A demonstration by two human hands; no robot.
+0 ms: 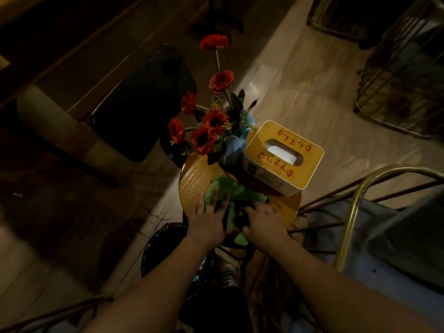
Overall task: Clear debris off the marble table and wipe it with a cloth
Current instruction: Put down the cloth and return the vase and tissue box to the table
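Both hands are down on the job, reaching out over a black-lined bin (pixel 165 246) that stands at the near edge of the round worktop (pixel 192 179).

Finding one: the left hand (pixel 208 218) lies flat with fingers spread, pressing the green cloth (pixel 230 191) onto the surface. The right hand (pixel 265 223) sits just beside it, and its fingers bend down into the bunched folds and appear to grip them. The cloth lies under and between the two hands, and its far end stretches toward the tissue box (pixel 283 155).

Assessment: I take the step in hand to be the wipe. The cloth is crumpled, so it would do better flattened into a pad and drawn in overlapping passes toward the bin side. In this dim light I cannot tell whether crumbs remain.

Finding two: the tissue box and the red flowers (pixel 209 131) stand on the far half, close to the cloth. The tall stems look easy to topple, so strokes there want a light touch, or those items lifted aside.
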